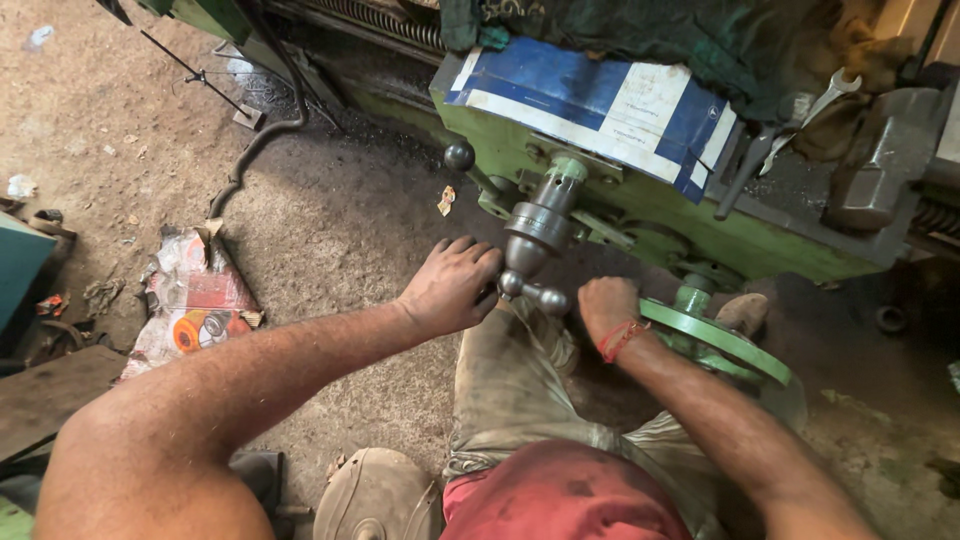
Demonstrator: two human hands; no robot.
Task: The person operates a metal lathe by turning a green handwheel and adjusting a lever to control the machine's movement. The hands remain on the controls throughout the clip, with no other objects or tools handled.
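Note:
I look down at a green lathe carriage [640, 205] with a grey metal lever assembly [538, 235] sticking out of its front. My left hand [452, 285] rests with fingers curled against the lever's lower knob [545, 296]. My right hand [605, 305], a red thread around its wrist, is closed in a fist beside that knob, at the rim of a green handwheel [720, 340]. Whether the fist grips the wheel's rim or a handle is hidden. A black ball knob [459, 156] stands further up on the left.
A blue and white sheet [600, 100] lies on the carriage, with a dark cloth [700, 40], a spanner [830, 95] and tools behind it. A crumpled printed bag [195, 300] lies on the dirt floor at left. A black cable [262, 135] runs across the floor.

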